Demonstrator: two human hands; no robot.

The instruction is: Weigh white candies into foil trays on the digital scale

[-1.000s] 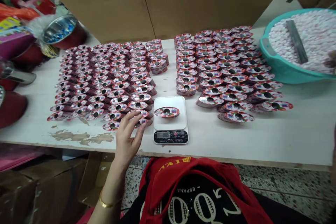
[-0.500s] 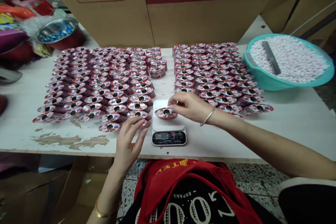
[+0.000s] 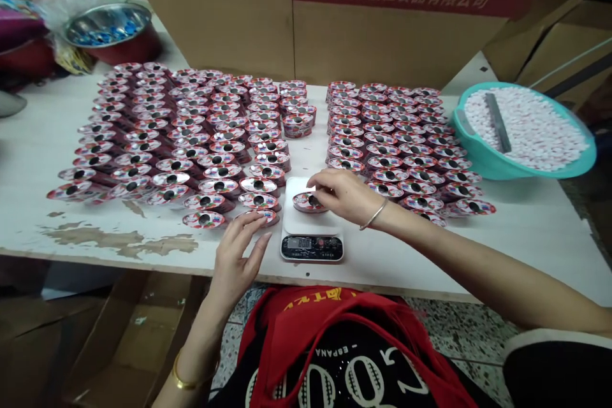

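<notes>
A small white digital scale (image 3: 312, 227) stands at the table's front edge with one red foil-lidded cup (image 3: 306, 203) on its pan. My right hand (image 3: 342, 194) reaches over the scale from the right, its fingertips pinched at the cup's top; what they pinch is too small to tell. My left hand (image 3: 236, 255) rests with spread fingers on the table left of the scale, touching the nearest cup (image 3: 261, 216) of the left block. Several rows of identical cups fill the table left (image 3: 172, 140) and right (image 3: 406, 140) of the scale.
A teal basin (image 3: 482, 162) of small white pieces, with a dark flat bar in it, sits at the right. A steel bowl (image 3: 111, 25) stands back left. Cardboard boxes (image 3: 382, 32) line the back. The white table (image 3: 71, 229) has chipped paint near its front edge.
My right hand came in from the basin at the right to the cup on the scale. The scale's readout changed. My left hand stayed by the left block.
</notes>
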